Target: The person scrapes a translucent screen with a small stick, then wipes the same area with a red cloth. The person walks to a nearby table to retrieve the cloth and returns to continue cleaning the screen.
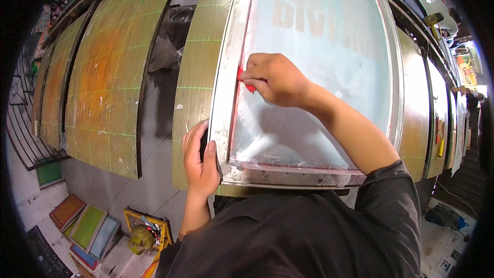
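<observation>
In front of me lies a screen-printing frame point(222, 123) with metal sides, over a green-lined board. Its pale blue mesh point(308, 69) bears large faint lettering at the far end. My right hand point(276, 79) pinches a small red piece of material point(250, 88), whose kind I cannot tell, against the inner left edge of the frame. Reddish residue runs along that inner edge. My left hand point(201, 162) rests at the frame's outer left side, the thumb against the metal and the fingers curled. A dark patch shows between thumb and fingers; whether it is shadow or an object is unclear.
More printing boards point(112, 81) stand to the left, beyond a gap over the tiled floor. Small coloured screens point(90, 226) and a yellow crate point(166, 226) are at lower left. On the right, tools with red and yellow handles point(440, 139) lie on a board.
</observation>
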{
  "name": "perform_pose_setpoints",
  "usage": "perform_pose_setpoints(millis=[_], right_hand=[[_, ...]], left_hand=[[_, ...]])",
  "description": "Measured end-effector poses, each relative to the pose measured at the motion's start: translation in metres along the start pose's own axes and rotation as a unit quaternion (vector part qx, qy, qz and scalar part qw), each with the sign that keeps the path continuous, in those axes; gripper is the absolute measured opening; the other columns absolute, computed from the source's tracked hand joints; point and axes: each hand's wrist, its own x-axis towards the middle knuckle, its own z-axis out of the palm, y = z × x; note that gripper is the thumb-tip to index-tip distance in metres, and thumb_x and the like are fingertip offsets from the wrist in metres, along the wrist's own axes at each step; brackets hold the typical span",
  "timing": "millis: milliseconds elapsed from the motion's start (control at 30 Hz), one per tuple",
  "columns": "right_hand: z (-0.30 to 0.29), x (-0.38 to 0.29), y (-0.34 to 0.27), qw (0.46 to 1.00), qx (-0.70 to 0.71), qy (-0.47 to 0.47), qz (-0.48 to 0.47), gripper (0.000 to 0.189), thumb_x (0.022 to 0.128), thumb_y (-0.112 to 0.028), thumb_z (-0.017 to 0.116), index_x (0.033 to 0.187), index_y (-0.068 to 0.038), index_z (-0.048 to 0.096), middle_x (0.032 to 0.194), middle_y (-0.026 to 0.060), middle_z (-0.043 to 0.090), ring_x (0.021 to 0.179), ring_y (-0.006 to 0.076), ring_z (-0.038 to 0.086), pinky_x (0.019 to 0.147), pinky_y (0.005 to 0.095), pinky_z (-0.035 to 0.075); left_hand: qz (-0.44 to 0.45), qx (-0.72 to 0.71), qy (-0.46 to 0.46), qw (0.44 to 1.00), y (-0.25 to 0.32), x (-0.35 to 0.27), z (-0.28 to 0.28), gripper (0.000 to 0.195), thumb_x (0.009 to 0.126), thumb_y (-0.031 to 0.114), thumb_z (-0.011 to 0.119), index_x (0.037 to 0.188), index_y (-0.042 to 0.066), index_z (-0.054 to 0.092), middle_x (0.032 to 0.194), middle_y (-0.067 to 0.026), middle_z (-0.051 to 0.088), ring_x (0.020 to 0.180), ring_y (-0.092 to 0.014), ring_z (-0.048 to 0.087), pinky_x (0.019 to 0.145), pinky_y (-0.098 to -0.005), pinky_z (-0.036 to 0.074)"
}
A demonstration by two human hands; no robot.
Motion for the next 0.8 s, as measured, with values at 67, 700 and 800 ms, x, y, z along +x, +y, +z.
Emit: perform_pose_setpoints(millis=[67,700,800], right_hand=[[-0.008,0.005,0.007,0.998,0.032,0.050,-0.002,0.016,0.074,0.001,0.057,0.084,-0.004,0.068,0.076,0.0111,0.061,0.071,0.0265,0.059,0.065,0.0340,0.048],[-0.054,0.042,0.070,0.985,0.053,0.038,0.160,0.014,0.081,-0.004,0.057,0.087,-0.001,0.068,0.077,0.0111,0.061,0.068,0.0225,0.059,0.066,0.0317,0.047],[-0.052,0.068,0.099,0.956,-0.042,0.151,0.249,0.015,0.081,-0.010,0.058,0.088,-0.003,0.069,0.085,0.0112,0.062,0.077,0.0243,0.061,0.069,0.0334,0.048]], left_hand=[[-0.012,-0.013,0.002,1.000,-0.001,-0.003,-0.001,0.035,0.086,0.007,0.050,0.119,-0.002,0.053,0.116,-0.0181,0.055,0.108,-0.031,0.049,0.096,-0.0377,0.034],[-0.009,0.007,-0.016,1.000,0.008,0.003,0.000,0.035,0.087,0.008,0.048,0.119,-0.003,0.052,0.116,-0.0192,0.054,0.109,-0.031,0.048,0.098,-0.0385,0.031],[-0.006,0.006,-0.007,1.000,0.006,0.002,0.000,0.034,0.086,0.007,0.048,0.119,-0.004,0.053,0.116,-0.0192,0.054,0.110,-0.031,0.048,0.099,-0.0388,0.031]])
